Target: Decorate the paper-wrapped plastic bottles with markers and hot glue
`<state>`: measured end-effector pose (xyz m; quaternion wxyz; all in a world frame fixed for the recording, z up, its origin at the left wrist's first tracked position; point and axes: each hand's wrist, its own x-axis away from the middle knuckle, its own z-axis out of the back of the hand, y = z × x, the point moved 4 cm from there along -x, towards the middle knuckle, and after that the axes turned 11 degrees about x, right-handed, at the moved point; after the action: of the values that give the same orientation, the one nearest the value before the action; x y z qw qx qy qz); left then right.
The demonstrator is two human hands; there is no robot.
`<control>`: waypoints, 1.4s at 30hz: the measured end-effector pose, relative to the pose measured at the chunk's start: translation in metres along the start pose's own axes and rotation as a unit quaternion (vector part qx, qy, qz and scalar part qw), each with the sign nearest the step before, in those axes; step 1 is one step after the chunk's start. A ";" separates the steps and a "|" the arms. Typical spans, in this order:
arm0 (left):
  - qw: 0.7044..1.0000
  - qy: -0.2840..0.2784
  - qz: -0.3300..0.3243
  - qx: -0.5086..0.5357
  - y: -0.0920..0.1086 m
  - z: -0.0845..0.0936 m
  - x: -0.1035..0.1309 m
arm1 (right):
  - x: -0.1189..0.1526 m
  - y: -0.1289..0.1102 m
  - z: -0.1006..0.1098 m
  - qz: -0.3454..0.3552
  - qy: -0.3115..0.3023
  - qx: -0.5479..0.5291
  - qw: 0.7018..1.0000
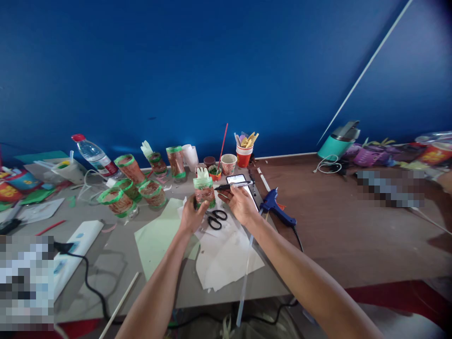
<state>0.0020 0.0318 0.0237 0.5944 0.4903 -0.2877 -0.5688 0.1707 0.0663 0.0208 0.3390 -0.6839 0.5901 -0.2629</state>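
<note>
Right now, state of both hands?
Left hand: closed around the green-rimmed brown cup.
Right hand: holding a pen in its fingers, beside the cup.

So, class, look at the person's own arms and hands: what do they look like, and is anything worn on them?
The left forearm and right forearm are bare, with no sleeve, watch or bracelet visible. The left hand and right hand are ungloved; small details such as rings can't be made out.
</note>
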 end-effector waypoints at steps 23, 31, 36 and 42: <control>0.997 -0.065 -0.031 0.003 0.002 -0.007 0.000 | -0.004 0.001 0.004 0.027 0.042 0.035 0.998; 0.997 -0.066 -0.034 0.010 0.005 -0.007 0.001 | -0.003 -0.001 0.003 0.025 0.041 0.046 0.998; 0.997 -0.064 -0.036 -0.008 0.003 -0.007 0.001 | -0.001 -0.004 -0.001 0.039 0.034 0.057 0.997; 0.997 -0.065 -0.030 -0.004 0.003 -0.007 0.002 | 0.000 -0.003 0.000 0.040 0.042 0.060 0.996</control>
<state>0.0102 0.0316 0.0238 0.5589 0.4584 -0.3090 -0.6181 0.1725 0.0667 0.0234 0.3642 -0.6263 0.6143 -0.3126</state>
